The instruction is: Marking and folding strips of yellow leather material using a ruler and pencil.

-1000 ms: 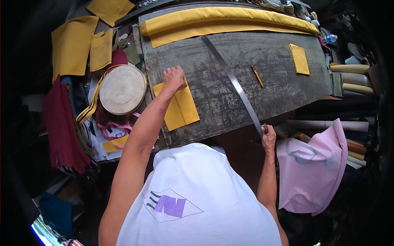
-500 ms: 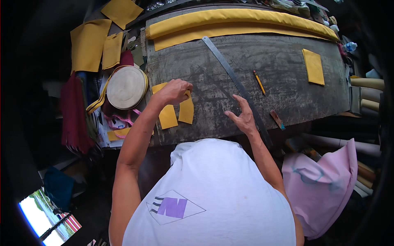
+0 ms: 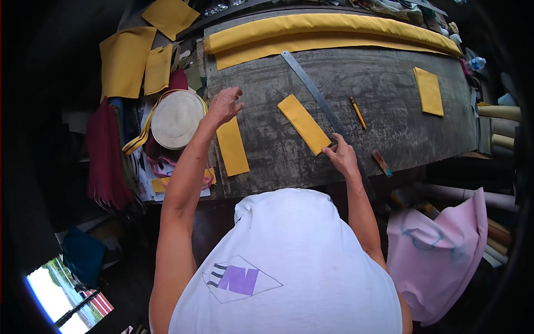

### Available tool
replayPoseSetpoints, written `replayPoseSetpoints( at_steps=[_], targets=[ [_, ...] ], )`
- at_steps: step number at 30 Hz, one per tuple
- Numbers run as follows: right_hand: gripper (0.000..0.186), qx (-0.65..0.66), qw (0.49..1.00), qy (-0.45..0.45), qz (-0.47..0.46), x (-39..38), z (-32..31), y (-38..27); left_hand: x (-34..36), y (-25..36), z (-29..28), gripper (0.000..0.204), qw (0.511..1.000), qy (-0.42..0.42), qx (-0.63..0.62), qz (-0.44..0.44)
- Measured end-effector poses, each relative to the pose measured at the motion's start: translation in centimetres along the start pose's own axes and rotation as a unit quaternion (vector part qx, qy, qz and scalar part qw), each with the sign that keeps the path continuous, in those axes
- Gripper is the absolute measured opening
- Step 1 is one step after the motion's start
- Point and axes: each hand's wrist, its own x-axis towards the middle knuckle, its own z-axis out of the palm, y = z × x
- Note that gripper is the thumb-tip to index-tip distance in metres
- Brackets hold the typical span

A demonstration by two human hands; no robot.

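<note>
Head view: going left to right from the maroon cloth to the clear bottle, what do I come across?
Maroon cloth → pale round disc → left hand → middle yellow strip → right hand → small brown-and-teal object → folded yellow piece → clear bottle.

Bare worktop (image 3: 389, 106) between the pencil (image 3: 358, 113) and the folded cloth (image 3: 428, 92) leaves a wide way through; a narrower lane runs between the left strip (image 3: 233, 147) and the right strip (image 3: 303, 123). The ruler (image 3: 312, 86) slants across the middle, and the roll (image 3: 334, 25) bars the far edge.
</note>
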Motion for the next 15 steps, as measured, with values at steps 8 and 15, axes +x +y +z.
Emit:
replayPoseSetpoints(
  at_steps=[8,15],
  targets=[
    [0.032,-0.090,0.951,0.264,-0.135,-2.7,4.7,4.8,-5.7,-0.2,4.7,0.023,0.999,0.046,-0.013,0.016],
    [0.032,-0.168,0.900,0.345,-0.206,-0.2,7.6,3.0,2.6,7.5,9.8,0.028,0.990,0.118,-0.071,0.036]
  ],
)
